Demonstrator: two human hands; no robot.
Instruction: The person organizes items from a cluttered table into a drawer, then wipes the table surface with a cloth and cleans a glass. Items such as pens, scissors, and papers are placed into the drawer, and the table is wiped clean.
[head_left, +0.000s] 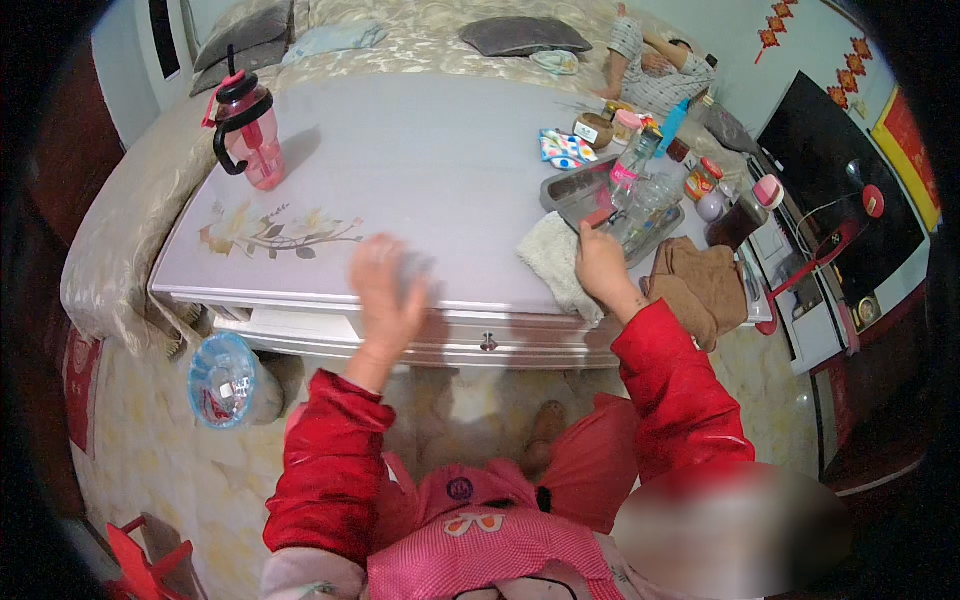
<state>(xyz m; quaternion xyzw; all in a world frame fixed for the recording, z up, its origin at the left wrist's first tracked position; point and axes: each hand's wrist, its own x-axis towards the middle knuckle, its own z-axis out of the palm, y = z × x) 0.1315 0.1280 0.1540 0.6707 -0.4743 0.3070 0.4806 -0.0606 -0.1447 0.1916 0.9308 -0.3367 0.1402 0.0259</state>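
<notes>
My left hand (386, 289), blurred, is over the front edge of a white table (420, 180) with a painted flower. A grey smear beside its fingers is too blurred to name, so I cannot tell whether it holds anything. My right hand (604, 266) pinches a small reddish-brown item (597, 218) at the near side of a grey plastic tray (574, 187). Inside the tray are a clear bottle with a pink label (624, 174) and other clear plastic things. A white cloth (555, 259) lies under and beside my right wrist, partly over the table edge.
A pink drinking bottle (256, 142) stands back left. Right of the tray are a brown cloth (697, 289), jars (703, 178) and a dark bottle with a pink lid (739, 217). A bin (225, 382) stands on the floor. Behind, a person (660, 75) lies on the bed.
</notes>
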